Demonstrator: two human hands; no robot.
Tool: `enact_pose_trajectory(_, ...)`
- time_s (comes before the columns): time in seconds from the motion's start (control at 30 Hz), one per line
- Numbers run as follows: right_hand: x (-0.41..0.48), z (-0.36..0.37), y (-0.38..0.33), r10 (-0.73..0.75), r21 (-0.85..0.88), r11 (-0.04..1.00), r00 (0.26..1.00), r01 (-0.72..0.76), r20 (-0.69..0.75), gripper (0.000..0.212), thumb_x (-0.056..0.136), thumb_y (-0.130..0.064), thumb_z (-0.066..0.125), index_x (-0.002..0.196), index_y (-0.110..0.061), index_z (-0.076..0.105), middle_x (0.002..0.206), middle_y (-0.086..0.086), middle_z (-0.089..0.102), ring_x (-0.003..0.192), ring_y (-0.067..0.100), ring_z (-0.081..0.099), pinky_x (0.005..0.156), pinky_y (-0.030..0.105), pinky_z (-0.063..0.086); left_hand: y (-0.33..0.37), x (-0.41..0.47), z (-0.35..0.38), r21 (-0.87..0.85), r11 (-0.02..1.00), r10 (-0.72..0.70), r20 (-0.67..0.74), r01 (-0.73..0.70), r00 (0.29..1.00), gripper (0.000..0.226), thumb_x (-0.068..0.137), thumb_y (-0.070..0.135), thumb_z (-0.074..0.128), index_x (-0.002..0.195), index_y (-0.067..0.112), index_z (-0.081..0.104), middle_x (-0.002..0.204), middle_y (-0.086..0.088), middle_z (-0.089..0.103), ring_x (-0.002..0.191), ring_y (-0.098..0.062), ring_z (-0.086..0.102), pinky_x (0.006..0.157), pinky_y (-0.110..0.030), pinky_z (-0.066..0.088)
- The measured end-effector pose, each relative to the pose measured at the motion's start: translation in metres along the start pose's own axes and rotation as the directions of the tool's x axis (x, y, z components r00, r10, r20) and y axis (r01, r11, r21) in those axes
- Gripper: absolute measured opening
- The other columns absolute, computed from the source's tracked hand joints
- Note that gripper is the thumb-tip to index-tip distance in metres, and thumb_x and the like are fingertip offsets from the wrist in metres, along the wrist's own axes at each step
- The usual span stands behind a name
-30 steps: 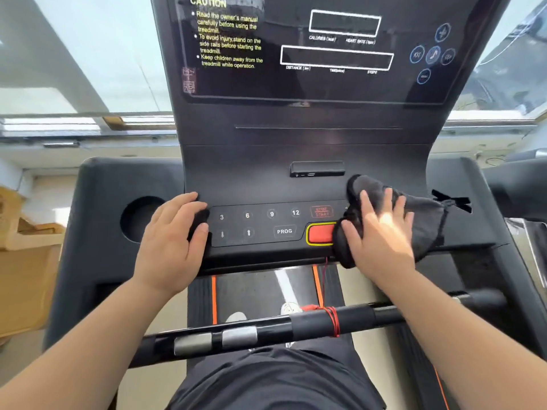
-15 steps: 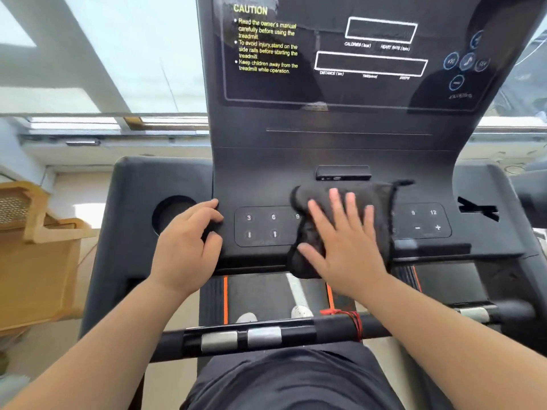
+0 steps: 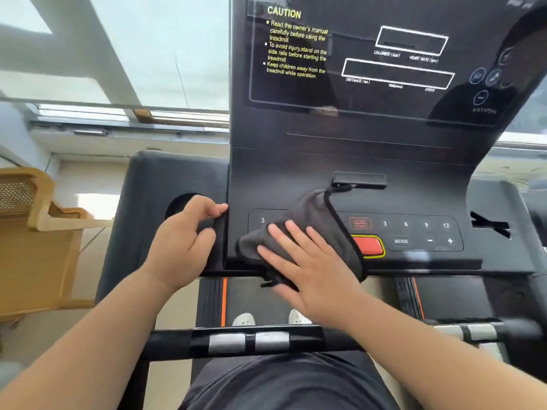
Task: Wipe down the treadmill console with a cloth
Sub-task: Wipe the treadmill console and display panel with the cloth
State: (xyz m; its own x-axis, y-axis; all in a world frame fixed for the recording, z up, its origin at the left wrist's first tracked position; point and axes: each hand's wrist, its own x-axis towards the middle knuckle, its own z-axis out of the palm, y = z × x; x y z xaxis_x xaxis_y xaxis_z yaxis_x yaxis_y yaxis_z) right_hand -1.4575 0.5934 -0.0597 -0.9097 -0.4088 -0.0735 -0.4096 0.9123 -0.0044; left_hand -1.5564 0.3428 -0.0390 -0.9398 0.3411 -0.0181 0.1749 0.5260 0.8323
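The black treadmill console [image 3: 370, 161] fills the upper middle, with a display panel above and a button strip below. A dark grey cloth [image 3: 313, 220] lies over the left keypad, covering all its keys but the "3". My right hand [image 3: 307, 261] presses flat on the cloth, fingers spread, palm over the console's front edge. My left hand [image 3: 183, 247] grips the console's left edge beside the cup holder [image 3: 177, 202], fingers curled around the seam. The red stop button [image 3: 368, 245] and the right keypad [image 3: 420, 232] are uncovered.
A black handlebar [image 3: 248, 341] with silver sensor pads crosses in front of my body. A wooden chair [image 3: 32, 232] stands to the left. Windows lie behind the console. My white shoes [image 3: 245, 319] show on the belt below.
My right hand has slid the cloth leftward across the button strip, from the right of the red button to the left keypad. The left hand has stayed on the console's left side.
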Motion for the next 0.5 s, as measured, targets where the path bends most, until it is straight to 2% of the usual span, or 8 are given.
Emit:
enact_pose_trajectory(0.07,-0.023,0.003,0.021,0.204,-0.041,0.978,0.979,-0.204,0.003,0.079,0.093,-0.068,0.041,0.160,-0.027,0.031,0.171,0.012,0.017,0.156,0.040,0.016,0.123,0.060,0.017,-0.001,0.000,0.001,-0.006,1.000,-0.006,-0.010,0.006,1.000,0.029,0.082,0.014,0.041,0.106,0.027,0.052,0.121,0.017,0.069,0.115,-0.015,0.066,0.099,-0.039,0.049)
enact_pose_trajectory(0.13,-0.025,-0.002,0.039,0.432,-0.094,0.899,0.902,-0.428,0.016,0.086,0.093,-0.073,0.032,0.160,-0.018,0.032,0.167,0.025,0.020,0.152,0.050,0.019,0.122,0.065,0.015,-0.001,-0.001,0.001,0.039,0.999,0.006,0.006,-0.006,1.000,0.030,0.083,0.019,0.041,0.109,0.030,0.051,0.125,0.016,0.068,0.105,-0.022,0.069,0.096,-0.043,0.051)
enact_pose_trajectory(0.17,-0.017,-0.005,0.043,0.493,-0.105,0.867,0.870,-0.487,0.031,0.088,0.095,-0.073,0.026,0.160,-0.014,0.032,0.165,0.030,0.020,0.152,0.052,0.018,0.123,0.066,0.013,-0.002,-0.002,0.001,0.072,0.997,0.015,0.016,-0.016,1.000,0.031,0.084,0.020,0.041,0.111,0.032,0.050,0.127,0.016,0.067,0.102,-0.024,0.069,0.094,-0.043,0.051)
enact_pose_trajectory(0.23,0.006,-0.009,0.038,0.525,-0.075,0.850,0.850,-0.521,0.041,0.092,0.096,-0.074,0.018,0.161,-0.010,0.027,0.163,0.036,0.016,0.153,0.051,0.011,0.124,0.064,0.010,-0.002,-0.003,0.002,0.103,0.994,0.032,0.019,-0.034,0.999,0.030,0.086,0.020,0.041,0.112,0.032,0.048,0.128,0.016,0.065,0.103,-0.023,0.068,0.092,-0.042,0.051)
enact_pose_trajectory(0.33,0.041,-0.009,0.016,0.482,0.003,0.876,0.876,-0.482,0.020,0.092,0.095,-0.074,0.019,0.163,-0.013,0.019,0.164,0.038,0.005,0.155,0.049,0.001,0.125,0.061,0.008,0.001,-0.004,0.005,-0.016,1.000,-0.015,-0.014,0.015,1.000,0.026,0.087,0.016,0.039,0.107,0.026,0.051,0.126,0.012,0.067,0.116,-0.013,0.064,0.099,-0.040,0.049)
enact_pose_trajectory(0.43,0.055,-0.008,-0.005,0.209,0.062,0.976,0.978,-0.210,0.021,0.083,0.097,-0.066,0.031,0.163,-0.017,0.025,0.170,0.022,0.008,0.158,0.038,0.005,0.126,0.056,0.014,0.003,-0.005,0.007,-0.187,0.980,-0.083,-0.066,0.069,0.994,0.025,0.086,0.011,0.038,0.104,0.020,0.053,0.119,0.008,0.070,0.116,-0.006,0.063,0.100,-0.039,0.049)
enact_pose_trajectory(0.5,0.052,-0.009,-0.011,0.020,0.078,0.997,0.999,-0.022,0.029,0.078,0.097,-0.063,0.035,0.163,-0.022,0.027,0.172,0.012,0.011,0.159,0.031,0.007,0.127,0.052,0.012,0.004,-0.004,0.007,-0.275,0.958,-0.113,-0.101,0.081,0.989,0.025,0.086,0.009,0.038,0.104,0.015,0.054,0.116,0.003,0.072,0.113,-0.008,0.066,0.099,-0.039,0.051)
